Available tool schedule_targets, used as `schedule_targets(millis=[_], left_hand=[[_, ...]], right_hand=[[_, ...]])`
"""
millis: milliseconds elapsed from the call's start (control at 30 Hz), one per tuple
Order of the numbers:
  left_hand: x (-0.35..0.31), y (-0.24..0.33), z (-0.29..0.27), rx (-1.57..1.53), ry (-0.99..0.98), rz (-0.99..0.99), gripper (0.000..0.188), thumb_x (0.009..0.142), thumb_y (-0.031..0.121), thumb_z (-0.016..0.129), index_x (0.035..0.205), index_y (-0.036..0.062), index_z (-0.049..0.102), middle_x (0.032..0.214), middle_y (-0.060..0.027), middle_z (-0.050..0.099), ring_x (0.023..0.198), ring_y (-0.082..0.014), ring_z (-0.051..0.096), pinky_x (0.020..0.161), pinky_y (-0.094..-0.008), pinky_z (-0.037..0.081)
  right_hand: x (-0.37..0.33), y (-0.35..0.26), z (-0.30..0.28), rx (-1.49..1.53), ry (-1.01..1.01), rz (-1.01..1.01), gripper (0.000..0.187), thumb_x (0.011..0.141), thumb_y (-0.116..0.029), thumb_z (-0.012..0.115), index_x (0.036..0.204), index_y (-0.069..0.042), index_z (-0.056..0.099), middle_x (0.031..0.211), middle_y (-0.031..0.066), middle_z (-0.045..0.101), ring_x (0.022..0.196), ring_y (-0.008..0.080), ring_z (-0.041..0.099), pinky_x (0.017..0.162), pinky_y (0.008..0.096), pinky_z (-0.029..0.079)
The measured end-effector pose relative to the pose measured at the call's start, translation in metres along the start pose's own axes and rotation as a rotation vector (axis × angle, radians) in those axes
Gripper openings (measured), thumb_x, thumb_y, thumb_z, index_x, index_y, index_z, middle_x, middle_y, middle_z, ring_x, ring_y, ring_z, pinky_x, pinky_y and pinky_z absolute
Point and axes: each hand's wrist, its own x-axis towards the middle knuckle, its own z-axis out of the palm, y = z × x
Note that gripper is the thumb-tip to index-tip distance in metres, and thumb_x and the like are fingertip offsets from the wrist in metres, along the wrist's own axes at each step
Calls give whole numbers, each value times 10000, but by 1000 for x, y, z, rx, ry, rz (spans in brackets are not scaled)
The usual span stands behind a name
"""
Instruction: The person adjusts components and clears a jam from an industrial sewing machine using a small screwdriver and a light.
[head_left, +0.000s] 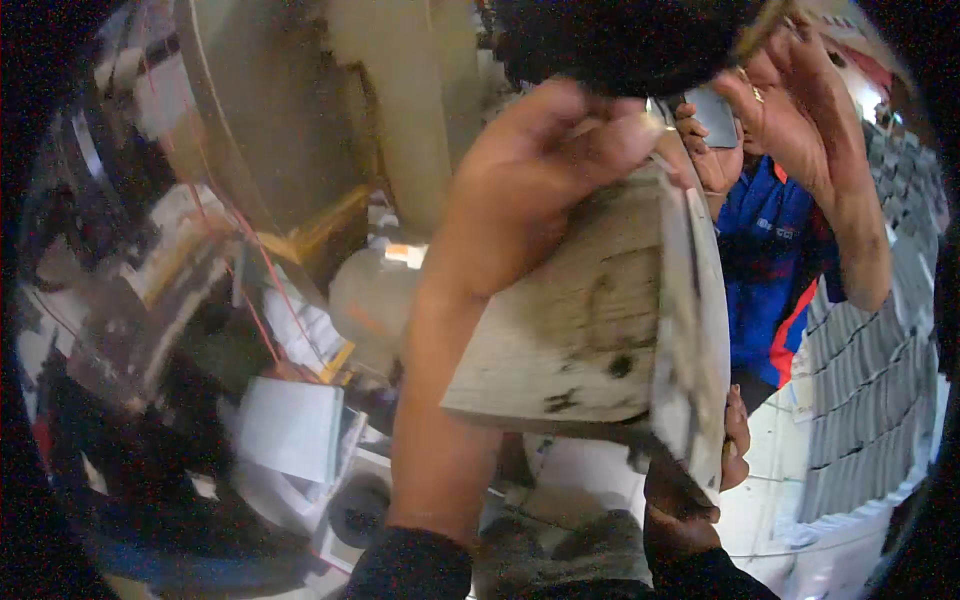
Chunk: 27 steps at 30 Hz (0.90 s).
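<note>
We have the wooden block (590, 310) up in front of us, tilted, between our 2 hands, with its stained broad face toward our left. Our left hand (535, 175) is at its upper end, the fingers bunched close together; blur leaves us unable to tell whether they pinch the rim. Our right hand (685, 522) is at the lower corner, its fingers (736, 437) curled round the far side — probably to carry the weight from below while the left steadies the top.

Just beyond the block, a co-worker in a blue shirt (760, 255) holds a flat grey device (711, 118); the other hand (795, 110) is raised beside a dark mass (630, 40) we cannot identify. Grey rippled sheets (865, 390) stand at the right — close-packed, likely to save room.
</note>
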Motion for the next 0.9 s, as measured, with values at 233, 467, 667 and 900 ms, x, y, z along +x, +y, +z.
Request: schedule_targets(millis=[233,467,667,900], left_hand=[[0,-7,-14,224,27,151,249,955,237,574,981,-10,592,847,-111,636,860,-172,597,792,-314,465],[-1,6,-11,443,-164,237,155,920,187,588,1002,56,586,878,-78,640,839,-154,598,809,-297,474],[-8,-12,-17,333,-127,380,215,808,164,601,992,59,638,922,-131,674,872,-261,652,800,-370,498],[-8,2,-16,480,-124,339,303,818,238,569,1093,113,602,873,-181,677,868,-358,659,820,-494,453]], right_hand=[[-14,-6,-10,-104,0,-8,420,896,-389,524,1176,-100,403,1225,198,489,1127,341,525,1009,507,401],[-20,-13,-14,-190,10,26,416,899,-373,526,1185,-99,397,1236,204,485,1129,344,525,1006,504,407],[-19,-14,-12,-269,6,67,414,903,-359,528,1193,-98,391,1245,209,480,1131,345,525,1003,502,412],[-12,-12,-4,-366,41,117,411,906,-342,531,1202,-96,385,1256,215,476,1133,348,525,1000,499,419]])
